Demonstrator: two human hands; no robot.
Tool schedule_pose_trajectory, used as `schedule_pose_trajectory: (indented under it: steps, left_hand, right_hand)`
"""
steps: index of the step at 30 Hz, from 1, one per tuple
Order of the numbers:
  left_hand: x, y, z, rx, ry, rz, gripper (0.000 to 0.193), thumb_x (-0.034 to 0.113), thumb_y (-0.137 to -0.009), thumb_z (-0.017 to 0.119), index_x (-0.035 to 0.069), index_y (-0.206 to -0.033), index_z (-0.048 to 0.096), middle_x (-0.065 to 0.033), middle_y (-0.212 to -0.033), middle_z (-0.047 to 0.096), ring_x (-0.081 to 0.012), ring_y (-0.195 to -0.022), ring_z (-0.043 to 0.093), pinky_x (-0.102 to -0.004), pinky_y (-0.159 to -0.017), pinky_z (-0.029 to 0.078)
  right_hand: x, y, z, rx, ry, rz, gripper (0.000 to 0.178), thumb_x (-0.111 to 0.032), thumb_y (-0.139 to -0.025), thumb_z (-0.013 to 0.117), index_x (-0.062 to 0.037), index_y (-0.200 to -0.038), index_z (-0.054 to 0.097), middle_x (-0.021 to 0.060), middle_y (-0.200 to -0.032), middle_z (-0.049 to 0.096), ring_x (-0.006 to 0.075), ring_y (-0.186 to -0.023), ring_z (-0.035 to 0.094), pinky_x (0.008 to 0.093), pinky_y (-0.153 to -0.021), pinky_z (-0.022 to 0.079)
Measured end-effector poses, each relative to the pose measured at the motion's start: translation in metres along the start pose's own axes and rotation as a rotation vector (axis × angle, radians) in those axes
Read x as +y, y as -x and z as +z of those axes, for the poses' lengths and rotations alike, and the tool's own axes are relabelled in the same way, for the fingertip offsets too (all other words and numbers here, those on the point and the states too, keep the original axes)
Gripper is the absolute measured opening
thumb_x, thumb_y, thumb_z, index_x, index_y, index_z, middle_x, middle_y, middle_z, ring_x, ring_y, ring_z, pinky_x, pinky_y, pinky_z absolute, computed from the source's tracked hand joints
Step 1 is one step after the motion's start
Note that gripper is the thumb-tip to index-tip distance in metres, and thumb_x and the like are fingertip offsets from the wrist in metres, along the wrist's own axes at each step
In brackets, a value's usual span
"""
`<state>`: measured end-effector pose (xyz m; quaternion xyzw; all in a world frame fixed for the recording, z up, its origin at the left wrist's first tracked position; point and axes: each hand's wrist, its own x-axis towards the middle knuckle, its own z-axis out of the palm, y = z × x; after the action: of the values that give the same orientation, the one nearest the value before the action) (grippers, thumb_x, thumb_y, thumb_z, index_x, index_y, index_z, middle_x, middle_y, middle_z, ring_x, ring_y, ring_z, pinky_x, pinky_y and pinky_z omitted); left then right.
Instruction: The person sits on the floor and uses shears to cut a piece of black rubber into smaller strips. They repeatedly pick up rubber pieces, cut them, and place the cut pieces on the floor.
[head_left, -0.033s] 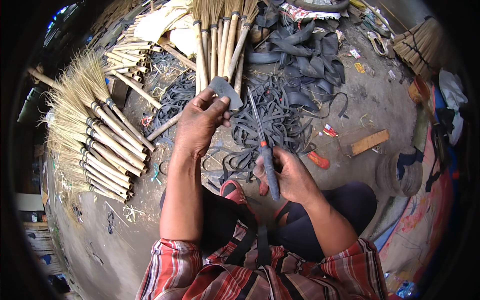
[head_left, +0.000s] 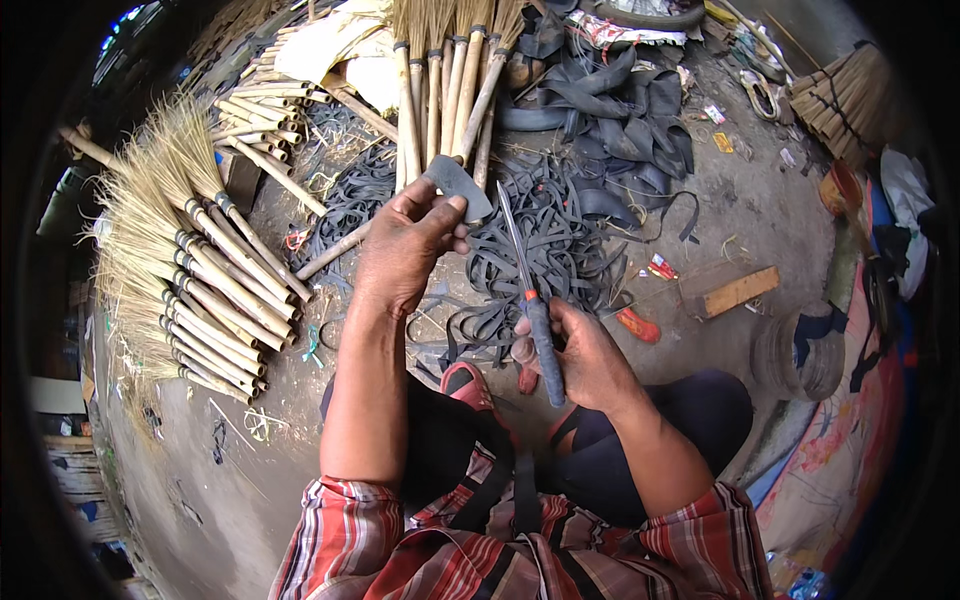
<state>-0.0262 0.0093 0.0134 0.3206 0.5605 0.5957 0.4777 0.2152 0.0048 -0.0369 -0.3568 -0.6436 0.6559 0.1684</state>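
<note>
Between thumb and fingers, my left hand [head_left: 405,245] pinches a flat, dark grey piece of rubber [head_left: 460,190] with rounded corners. My right hand [head_left: 590,362] grips a knife [head_left: 544,345] by its dark wrapped handle, which has a red band near the blade. The long narrow blade points up and away, just right of the rubber piece and apart from it. Beneath and beyond both hands lies a tangled heap of thin black rubber strips [head_left: 545,250]. Part of the left fingers is hidden behind the rubber.
Several grass brooms [head_left: 225,290] lie in a row at the left, and more brooms [head_left: 455,80] stand beyond the heap. Wide black rubber sheets [head_left: 600,110] are piled at the far right. A wooden block [head_left: 740,291] and a round grey container [head_left: 800,355] are on the right.
</note>
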Motion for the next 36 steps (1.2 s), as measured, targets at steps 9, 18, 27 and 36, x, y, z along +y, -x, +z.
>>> schedule_pose_trajectory:
  steps: [9,18,27,36]
  left_hand:
    - [-0.014,-0.005,0.002,-0.086,-0.027,0.044,0.04,0.009,-0.1,0.069,-0.012,-0.131,0.054,-0.0041,-0.087,0.064,-0.0111,-0.075,0.066,-0.0252,-0.068,0.058]
    - [-0.013,0.002,0.003,-0.156,-0.032,-0.015,0.061,0.011,-0.097,0.075,-0.005,-0.149,0.047,-0.0016,-0.09,0.062,-0.0111,-0.08,0.066,-0.0268,-0.071,0.058]
    - [-0.012,0.002,-0.006,-0.25,-0.134,-0.047,0.052,0.012,-0.097,0.076,-0.006,-0.14,0.053,-0.0009,-0.087,0.06,-0.0108,-0.079,0.066,-0.0264,-0.07,0.058]
    - [-0.011,0.003,-0.002,-0.233,-0.049,-0.039,0.067,0.009,-0.097,0.074,-0.01,-0.153,0.042,-0.0023,-0.092,0.063,-0.0121,-0.08,0.067,-0.0272,-0.073,0.058]
  right_hand:
    - [0.019,0.001,-0.002,-0.089,-0.154,-0.023,0.026,-0.005,-0.099,0.07,-0.001,-0.122,0.061,0.0005,-0.097,0.061,0.0086,-0.086,0.06,0.0246,-0.08,0.052]
    - [0.011,0.004,-0.003,-0.093,-0.51,-0.055,0.029,-0.018,-0.103,0.067,0.0003,-0.124,0.059,0.0036,-0.098,0.062,0.012,-0.089,0.061,0.0274,-0.078,0.052]
    - [-0.002,0.004,-0.009,-0.112,-0.256,-0.106,0.027,-0.024,-0.101,0.072,-0.0018,-0.112,0.064,-0.0007,-0.087,0.06,0.0074,-0.075,0.057,0.0236,-0.067,0.048]
    - [-0.001,-0.004,0.006,0.037,-0.236,-0.204,0.041,-0.043,-0.102,0.069,-0.0023,-0.105,0.065,-0.002,-0.071,0.054,0.0052,-0.061,0.052,0.0218,-0.056,0.043]
